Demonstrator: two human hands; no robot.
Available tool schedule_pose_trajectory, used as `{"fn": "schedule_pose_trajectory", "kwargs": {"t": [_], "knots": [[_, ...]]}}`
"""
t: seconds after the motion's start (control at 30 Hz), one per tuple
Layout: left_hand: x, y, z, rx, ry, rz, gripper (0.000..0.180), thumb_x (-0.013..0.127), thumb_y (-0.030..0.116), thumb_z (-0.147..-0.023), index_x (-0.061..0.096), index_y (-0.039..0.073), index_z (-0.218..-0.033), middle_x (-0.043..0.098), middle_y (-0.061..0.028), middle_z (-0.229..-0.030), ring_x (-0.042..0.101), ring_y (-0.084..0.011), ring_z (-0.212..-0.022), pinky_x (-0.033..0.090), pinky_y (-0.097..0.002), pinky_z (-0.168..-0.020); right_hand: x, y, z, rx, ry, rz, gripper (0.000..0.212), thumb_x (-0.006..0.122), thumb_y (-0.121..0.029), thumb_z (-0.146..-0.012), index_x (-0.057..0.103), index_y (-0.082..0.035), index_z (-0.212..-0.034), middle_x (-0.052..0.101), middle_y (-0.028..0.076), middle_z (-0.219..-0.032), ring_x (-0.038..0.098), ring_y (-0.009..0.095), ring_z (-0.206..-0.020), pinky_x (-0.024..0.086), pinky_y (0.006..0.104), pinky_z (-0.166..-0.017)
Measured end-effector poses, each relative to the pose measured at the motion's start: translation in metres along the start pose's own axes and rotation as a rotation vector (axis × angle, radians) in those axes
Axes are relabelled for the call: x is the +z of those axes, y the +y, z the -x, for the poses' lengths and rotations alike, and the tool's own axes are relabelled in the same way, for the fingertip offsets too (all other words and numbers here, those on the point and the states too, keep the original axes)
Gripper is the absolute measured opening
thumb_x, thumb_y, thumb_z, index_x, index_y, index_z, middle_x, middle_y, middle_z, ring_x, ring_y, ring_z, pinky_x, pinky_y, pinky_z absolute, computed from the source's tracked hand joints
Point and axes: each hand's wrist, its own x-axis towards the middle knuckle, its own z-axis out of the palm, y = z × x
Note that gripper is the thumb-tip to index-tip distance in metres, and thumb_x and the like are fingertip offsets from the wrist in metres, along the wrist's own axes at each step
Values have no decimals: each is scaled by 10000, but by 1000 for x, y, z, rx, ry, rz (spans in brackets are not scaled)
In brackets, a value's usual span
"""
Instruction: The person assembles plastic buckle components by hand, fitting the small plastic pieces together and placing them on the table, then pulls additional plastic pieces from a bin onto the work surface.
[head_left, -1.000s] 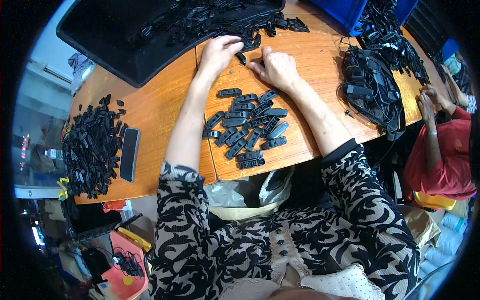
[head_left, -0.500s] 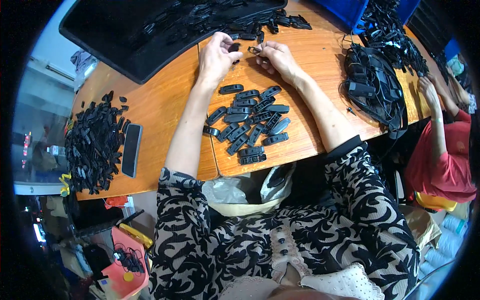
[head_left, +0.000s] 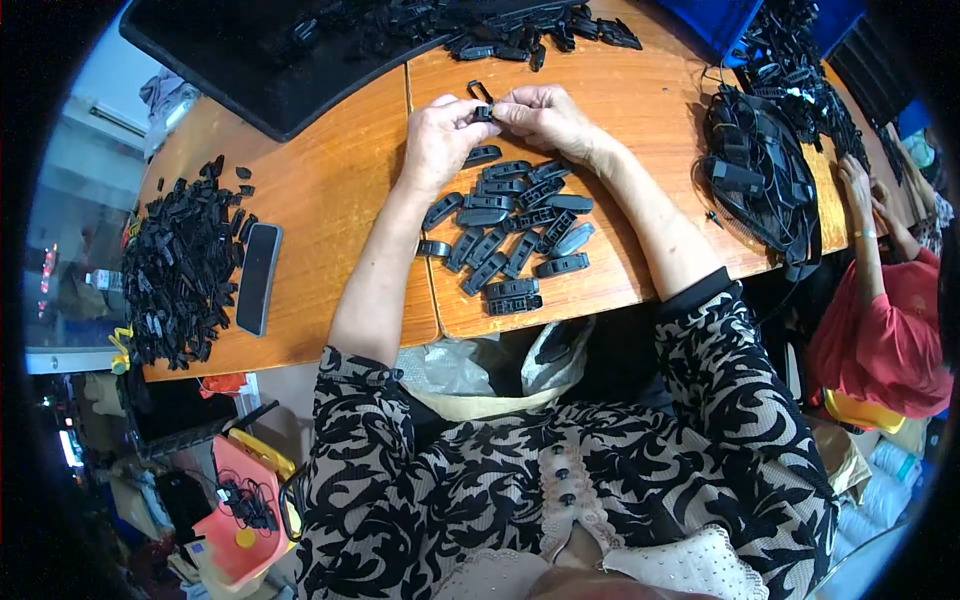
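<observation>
A small black plastic part [head_left: 483, 114] is sitting above the wooden table [head_left: 340, 215], between the fingertips of both hands. The left hand [head_left: 437, 142] is pinching it from one side, thumb and fingers closed on it, and the right hand [head_left: 548, 122] is gripping its other side. A thin black loop [head_left: 480, 92] is showing just beyond the fingertips; whether it is joined to the part, I cannot tell. Nearer the person, a group of black clips [head_left: 484, 216] is lying loosely on the wood. Beyond the hands, more black pieces [head_left: 478, 52] are spilling beside a big black tray [head_left: 285, 128]. To the left, a phone [head_left: 259, 280] is lying next to a heap of small black parts [head_left: 178, 270]. To the right, a black bag [head_left: 755, 185] is resting near a blue bin [head_left: 700, 28], and a co-worker in red [head_left: 880, 335] is reaching toward the table.
</observation>
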Motion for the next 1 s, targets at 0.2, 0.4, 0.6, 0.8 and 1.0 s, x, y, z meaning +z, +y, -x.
{"fn": "schedule_pose_trajectory", "kwargs": {"t": [0.2,0.4,0.6,0.8,1.0], "knots": [[0,0,2,100,14,-1,275,792,28,-735,746,22,-1007,647,-47,-789,594,-112,-682,469,-254,-618,2,-14,2,160,42,113,271,687,-254,-889,623,-79,-692,505,-24,-565,400,69,-457,280,253,-412],[-1,-2,1,145,-15,103,253,773,-3,-745,743,-5,-996,652,-29,-807,587,-95,-709,474,-243,-632,4,-14,-1,158,142,181,308,692,-296,-886,624,-62,-699,543,2,-561,434,88,-428,306,251,-391],[-17,-6,-2,38,-197,413,291,741,-32,-787,730,7,-1075,672,-41,-936,644,-102,-853,538,-228,-754,2,-13,8,100,0,179,353,694,-392,-900,664,-40,-903,627,19,-664,551,68,-518,385,223,-399],[-24,-10,-6,72,-294,304,320,771,6,-742,747,47,-1059,674,-22,-1002,598,-94,-826,494,-231,-768,-3,-2,3,42,-73,257,306,757,-343,-860,681,-54,-793,649,26,-692,574,84,-574,434,244,-473],[-46,-20,-7,21,-286,225,303,800,64,-712,763,53,-1012,670,-10,-995,576,-90,-813,484,-234,-748,5,5,-10,-250,125,645,319,701,-381,-881,714,-72,-956,687,103,-880,643,190,-778,518,328,-680]]}}
